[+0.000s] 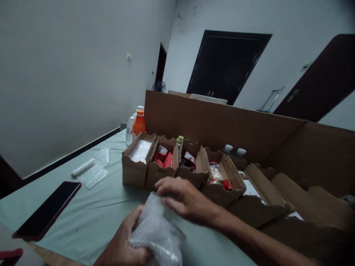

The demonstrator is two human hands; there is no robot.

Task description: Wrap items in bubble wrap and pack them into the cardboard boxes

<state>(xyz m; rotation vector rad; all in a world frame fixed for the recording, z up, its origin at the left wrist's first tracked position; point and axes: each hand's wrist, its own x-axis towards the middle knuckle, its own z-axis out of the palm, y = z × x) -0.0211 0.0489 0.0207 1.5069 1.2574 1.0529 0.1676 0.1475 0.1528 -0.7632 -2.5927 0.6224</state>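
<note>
Both hands are on a crumpled bundle of bubble wrap [156,231] low in the view, just above the pale green tablecloth [91,218]. My left hand [122,244] grips it from the left and below. My right hand [184,197] presses on its top with fingers spread flat. What is inside the wrap is hidden. Right behind my right hand stands a row of small open cardboard boxes [135,171]; one holds white foam, others hold red packets [163,159] and small bottles.
A dark phone [47,210] lies at the left on the cloth. More bubble wrap [93,170] lies beyond it. An orange bottle [138,123] and clear bottles stand behind the boxes. A tall cardboard wall [222,122] runs along the back; empty brown boxes [288,195] fill the right.
</note>
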